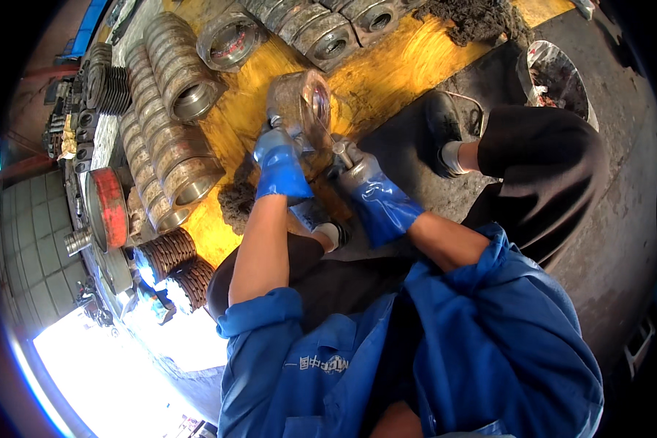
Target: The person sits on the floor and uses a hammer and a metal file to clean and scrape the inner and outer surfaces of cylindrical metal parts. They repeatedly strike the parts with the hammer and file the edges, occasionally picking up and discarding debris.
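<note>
A thick, worn metal ring (287,98) stands on edge on the yellow surface in front of me. My left hand (277,157), in a blue rubber glove with a greyed palm, grips the near side of this metal ring. Close beside it, my right hand (369,182) wears a matching glove and is closed round a metal tool (341,152) with a short cylindrical end. The tool is near the ring's open face; its working tip is too small and shadowed to make out, so contact cannot be told.
Rows of similar metal rings (179,73) lie left and ahead on the yellow board (387,73). Dark grimy rags (482,18) lie at the far right of it. A round metal container (558,80) stands beyond my right knee. A red-rimmed disc (109,208) stands at left.
</note>
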`<state>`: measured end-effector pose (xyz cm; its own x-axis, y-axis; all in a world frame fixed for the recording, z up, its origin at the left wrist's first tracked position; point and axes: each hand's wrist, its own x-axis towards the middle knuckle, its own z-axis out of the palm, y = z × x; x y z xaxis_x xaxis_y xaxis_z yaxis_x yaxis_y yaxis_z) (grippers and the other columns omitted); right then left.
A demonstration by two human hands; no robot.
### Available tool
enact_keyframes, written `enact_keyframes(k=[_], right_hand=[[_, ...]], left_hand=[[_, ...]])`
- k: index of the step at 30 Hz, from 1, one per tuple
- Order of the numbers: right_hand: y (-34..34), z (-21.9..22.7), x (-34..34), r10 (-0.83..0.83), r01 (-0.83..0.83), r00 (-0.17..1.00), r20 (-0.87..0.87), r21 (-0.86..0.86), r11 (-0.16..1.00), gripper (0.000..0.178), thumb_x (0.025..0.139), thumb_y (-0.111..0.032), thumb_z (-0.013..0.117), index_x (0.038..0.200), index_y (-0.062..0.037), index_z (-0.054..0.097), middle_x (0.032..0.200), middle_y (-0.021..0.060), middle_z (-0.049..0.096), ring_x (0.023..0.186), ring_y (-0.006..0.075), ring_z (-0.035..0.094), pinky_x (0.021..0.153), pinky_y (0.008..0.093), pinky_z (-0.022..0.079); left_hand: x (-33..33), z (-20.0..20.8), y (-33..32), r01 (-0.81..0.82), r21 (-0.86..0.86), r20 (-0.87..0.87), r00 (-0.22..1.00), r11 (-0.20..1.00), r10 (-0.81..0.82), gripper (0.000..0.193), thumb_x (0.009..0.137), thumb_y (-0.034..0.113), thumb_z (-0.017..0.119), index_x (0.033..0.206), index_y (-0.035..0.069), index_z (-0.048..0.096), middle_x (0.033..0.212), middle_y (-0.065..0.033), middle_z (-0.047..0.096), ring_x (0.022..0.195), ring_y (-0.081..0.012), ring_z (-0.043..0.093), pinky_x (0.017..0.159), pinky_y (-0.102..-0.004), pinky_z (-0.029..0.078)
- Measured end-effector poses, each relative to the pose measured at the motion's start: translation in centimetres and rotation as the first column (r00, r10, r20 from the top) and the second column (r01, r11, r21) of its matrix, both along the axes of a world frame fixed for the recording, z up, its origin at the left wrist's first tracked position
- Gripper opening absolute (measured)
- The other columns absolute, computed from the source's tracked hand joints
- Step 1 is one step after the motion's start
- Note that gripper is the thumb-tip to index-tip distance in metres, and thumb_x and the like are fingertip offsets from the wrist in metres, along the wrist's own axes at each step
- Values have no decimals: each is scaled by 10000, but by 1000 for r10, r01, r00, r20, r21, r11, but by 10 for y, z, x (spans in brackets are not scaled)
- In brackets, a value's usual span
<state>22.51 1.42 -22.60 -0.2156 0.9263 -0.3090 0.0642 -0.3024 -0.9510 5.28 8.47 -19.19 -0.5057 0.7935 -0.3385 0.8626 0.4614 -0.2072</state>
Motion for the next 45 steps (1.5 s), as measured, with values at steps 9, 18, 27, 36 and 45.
enact_keyframes(k=[9,18,27,36,45], right_hand=[[35,15,9,-19,-28,983,-182,-252,967,245,943,-157,552,1136,-18,613,932,127,670,833,176,644,705,290,504],[68,33,16,-60,2,983,-172,-319,948,202,934,-142,571,1075,-6,625,825,102,669,716,166,636,620,292,502],[56,64,26,-230,216,972,-49,-191,957,162,920,-83,548,1004,22,639,703,95,660,614,151,635,530,306,487],[63,81,32,-213,168,973,-90,-360,918,180,954,-135,520,965,-1,639,637,105,669,384,137,507,375,257,390],[53,86,33,-215,178,975,-60,-369,912,183,941,-128,522,1004,-4,642,647,105,667,444,147,563,408,265,418]], left_hand=[[0,-1,2,38,-1,8,999,999,-38,932,784,436,686,1505,163,163,1290,-176,544,1070,-326,617,859,-409,528],[-1,-8,-1,101,-4,-55,993,995,-101,754,788,477,668,1383,87,415,1269,-193,559,1026,-316,642,839,-411,528],[-7,-15,-2,52,-8,-22,998,999,-52,908,789,473,692,1489,134,225,1362,-216,461,1064,-366,605,855,-440,518],[7,-1,3,1,-46,-14,1000,999,-2,598,831,429,635,1305,82,523,1193,-155,629,1092,-299,616,902,-390,511],[9,1,-2,16,77,5,1000,997,-16,641,824,362,655,1368,100,440,1298,-163,533,1094,-320,606,887,-402,517]])
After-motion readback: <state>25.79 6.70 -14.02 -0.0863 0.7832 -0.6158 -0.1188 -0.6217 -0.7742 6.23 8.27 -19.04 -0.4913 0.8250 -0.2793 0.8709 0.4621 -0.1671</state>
